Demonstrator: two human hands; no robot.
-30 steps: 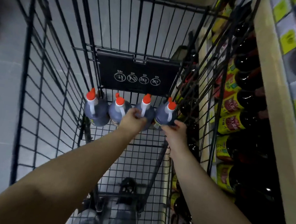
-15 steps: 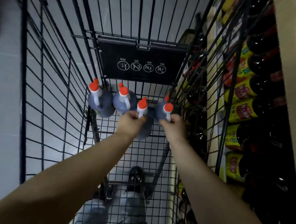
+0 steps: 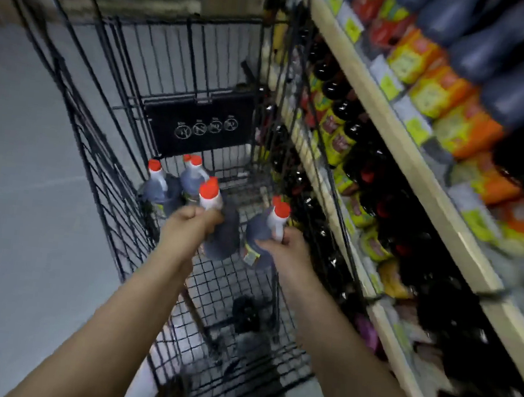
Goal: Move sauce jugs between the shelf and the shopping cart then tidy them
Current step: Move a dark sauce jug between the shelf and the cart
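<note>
Inside the black wire shopping cart (image 3: 100,181), my left hand (image 3: 187,222) grips the handle of a dark sauce jug (image 3: 222,236) with an orange cap, lifted off the cart floor. My right hand (image 3: 281,249) grips a second dark jug (image 3: 259,230) by its white handle, also raised and tilted. Two more orange-capped jugs (image 3: 158,187) (image 3: 191,178) stand at the cart's far end below the black sign panel. The shelf (image 3: 376,113) runs along the right.
The shelf to the right holds dark bottles (image 3: 344,110) with yellow labels on the lower level and orange packets (image 3: 442,97) and dark jugs above. Grey floor (image 3: 27,206) lies left of the cart. The view is motion-blurred.
Both hands have lifted their jugs up and back toward me, away from the row at the cart's far end. The camera has swung up and right toward the shelf.
</note>
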